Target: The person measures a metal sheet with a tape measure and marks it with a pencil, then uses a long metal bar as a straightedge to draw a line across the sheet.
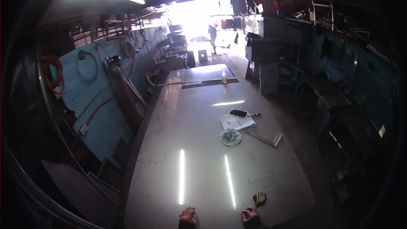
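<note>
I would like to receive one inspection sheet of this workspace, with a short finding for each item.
Surface: broad, shiny sheet, reflecting the lights
Job's things: yellow pencil; tape measure near the right hand
Clutter: papers with a black item, round dish-like item, L-shaped tool, bottle
Hands: left hand holds the pencil; right hand's grip unclear
Cables: orange coil at far left, cable or hose unclear
Surroundings: person in the background; green chair at right
</note>
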### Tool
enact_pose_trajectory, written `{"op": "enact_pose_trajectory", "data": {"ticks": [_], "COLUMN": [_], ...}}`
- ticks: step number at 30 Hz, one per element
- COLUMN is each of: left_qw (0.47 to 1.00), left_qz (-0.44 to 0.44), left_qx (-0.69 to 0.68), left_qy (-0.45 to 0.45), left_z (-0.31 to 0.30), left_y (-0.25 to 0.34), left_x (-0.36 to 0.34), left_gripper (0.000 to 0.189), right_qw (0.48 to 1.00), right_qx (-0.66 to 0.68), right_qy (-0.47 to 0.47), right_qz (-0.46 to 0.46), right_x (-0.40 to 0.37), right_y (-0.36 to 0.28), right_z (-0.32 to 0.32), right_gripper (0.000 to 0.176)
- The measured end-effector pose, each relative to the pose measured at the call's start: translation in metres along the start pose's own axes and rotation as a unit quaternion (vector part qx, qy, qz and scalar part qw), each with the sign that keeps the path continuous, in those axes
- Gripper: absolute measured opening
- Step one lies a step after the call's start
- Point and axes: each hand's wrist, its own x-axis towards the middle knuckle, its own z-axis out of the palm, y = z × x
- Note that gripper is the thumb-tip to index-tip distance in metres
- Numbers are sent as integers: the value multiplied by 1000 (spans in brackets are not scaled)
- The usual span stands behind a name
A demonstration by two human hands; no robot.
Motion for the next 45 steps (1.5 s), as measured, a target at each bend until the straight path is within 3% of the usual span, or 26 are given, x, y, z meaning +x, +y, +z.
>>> {"op": "enact_pose_trajectory", "data": {"ticks": [3,5,7,11,15,17,20,22,23,24,27,28,29,30,31,32,34,38,41,45], "left_qw": [999,999,1000,1000,1000,999,991,982,989,989,986,975,967,953,937,934,916,850,796,754], "left_qz": [1,25,12,7,3,18,-123,-100,-1,40,141,154,213,203,286,236,267,361,364,376], "left_qx": [-31,20,-9,-6,6,21,15,-80,-45,-74,-92,-162,-138,-193,-179,-157,-146,-134,-146,-218], "left_qy": [-22,-10,-6,-7,4,16,58,136,141,122,7,-22,-30,-119,-85,-216,-263,-359,-461,-492], "left_z": [1,7,1,-3,0,-1,25,42,56,78,133,165,190,221,253,263,299,321,348,372], "left_y": [-10,-23,-13,-10,-8,-3,5,64,97,130,272,314,357,389,419,456,512,593,622,656], "left_x": [1,-3,-1,-1,2,5,10,26,34,36,30,25,12,-6,-23,-37,-71,-110,-128,-134], "left_gripper": [17,16,18,21,24,25,29,37,49,58,81,71,74,92,88,85,85,88,88,92], "right_qw": [998,996,980,984,986,971,967,961,958,953,942,944,943,939,934,922,925,932,932,887], "right_qx": [28,21,104,85,57,70,95,122,155,187,261,272,288,292,296,300,282,226,189,295], "right_qy": [14,51,18,25,90,97,121,138,130,122,71,58,44,34,26,8,1,-31,-43,-50], "right_qz": [47,69,166,152,127,206,205,205,204,206,201,178,158,177,199,246,255,281,306,350], "right_x": [3,4,9,0,-11,-12,-21,-25,-25,-27,-37,-42,-47,-52,-59,-67,-91,-123,-141,-157], "right_y": [0,5,-12,-7,24,31,69,92,104,116,149,158,167,170,169,166,172,194,213,247], "right_z": [-1,0,-17,-45,-82,-111,-153,-183,-201,-221,-284,-305,-324,-343,-363,-382,-415,-478,-509,-539], "right_gripper": [12,11,7,6,6,6,9,10,11,12,15,17,20,23,25,32,35,38,39,37]}}
